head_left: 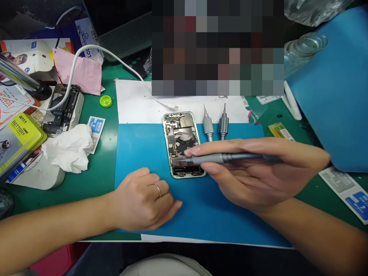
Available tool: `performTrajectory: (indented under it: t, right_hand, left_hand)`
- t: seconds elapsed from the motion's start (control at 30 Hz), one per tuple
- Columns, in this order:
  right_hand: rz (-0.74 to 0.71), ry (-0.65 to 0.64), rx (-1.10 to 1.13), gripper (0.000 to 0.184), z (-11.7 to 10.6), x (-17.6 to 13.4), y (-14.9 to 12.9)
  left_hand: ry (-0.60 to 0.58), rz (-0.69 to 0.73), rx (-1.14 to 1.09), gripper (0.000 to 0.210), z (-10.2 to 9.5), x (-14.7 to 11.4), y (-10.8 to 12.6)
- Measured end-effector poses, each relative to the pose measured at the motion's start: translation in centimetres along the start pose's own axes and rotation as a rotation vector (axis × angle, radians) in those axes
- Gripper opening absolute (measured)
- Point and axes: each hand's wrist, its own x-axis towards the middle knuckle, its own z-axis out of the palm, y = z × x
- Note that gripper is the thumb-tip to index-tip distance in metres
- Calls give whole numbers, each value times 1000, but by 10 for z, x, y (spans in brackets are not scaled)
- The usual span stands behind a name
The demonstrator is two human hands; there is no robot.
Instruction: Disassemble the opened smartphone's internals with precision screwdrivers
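An opened smartphone (184, 132) lies on the blue mat (138, 153), its circuit boards and inner parts bare. My right hand (267, 172) is closed round a grey precision screwdriver (211, 158), held nearly level between thumb and fingers. Its tip points left over the lower part of the phone; whether it touches cannot be told. My left hand (146, 199), with a ring on one finger, rests as a loose fist on the mat just left of and below the phone. No object shows in it. Two more screwdrivers (208, 124) lie right of the phone, tips pointing away.
At the left stand a second opened phone (61, 107), a crumpled tissue (70, 147), a yellow battery box (24, 138) and a green cap (105, 101). A white cable (100, 48) arches across. White paper (132, 103) lies behind the mat; a blue sheet (330, 88) is at right.
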Motion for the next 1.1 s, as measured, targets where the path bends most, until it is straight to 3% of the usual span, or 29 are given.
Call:
performTrajectory:
  t: [0.1,0.23,0.4,0.5,0.63,0.9,1.1]
  right_hand:
    - [29,-22,-30,24,-1,3,-2]
    - [-16,125,-22,21,0,5,6]
    - [-237,223,-104,58,1,5,31]
    - [-275,319,-158,58,1,2,42]
    - [-226,372,-138,53,2,0,46]
    - [-118,478,84,43,7,-1,53]
    - [58,482,197,38,8,-1,53]
  left_hand:
    - [-4,53,26,39,0,-2,2]
    - [-28,190,16,34,1,-4,3]
    - [-64,290,-18,19,4,-3,4]
    - [-100,324,-39,13,3,-2,4]
    - [-157,340,-38,24,1,-2,3]
    - [-204,299,-31,25,4,-5,3]
    - [-219,307,-11,24,4,-6,2]
